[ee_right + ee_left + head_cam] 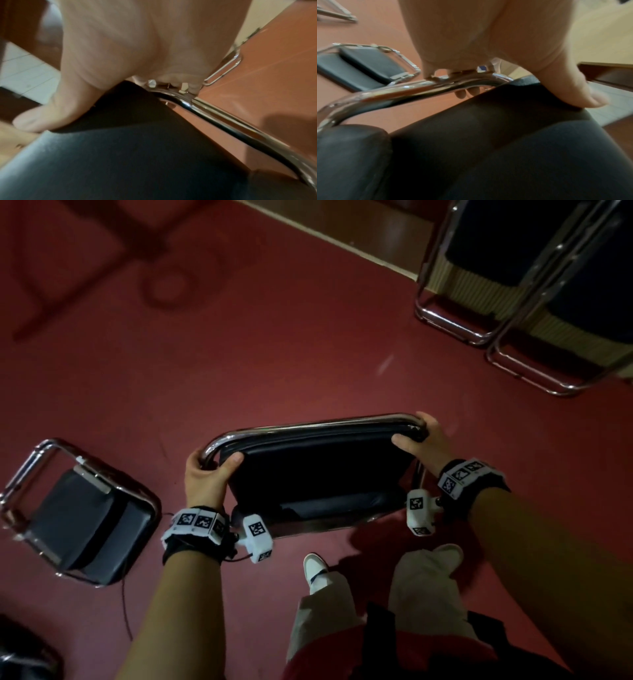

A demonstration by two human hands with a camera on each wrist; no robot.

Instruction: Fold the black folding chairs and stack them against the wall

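Observation:
A folded black chair (318,470) with a chrome tube frame (412,89) is held upright in front of me. My left hand (209,474) grips its top left corner, fingers over the tube and thumb on the black pad (505,135). My right hand (416,436) grips the top right corner the same way, thumb pressed on the pad (137,148) and fingers round the chrome tube (223,125). Two folded chairs (534,285) lean against the wall (359,224) at the upper right.
Another black chair (82,518) stands unfolded on the red floor (274,354) at my left, also in the left wrist view (364,65). Part of one more chair (24,652) shows at the bottom left. My feet and legs (318,570) are just behind the held chair.

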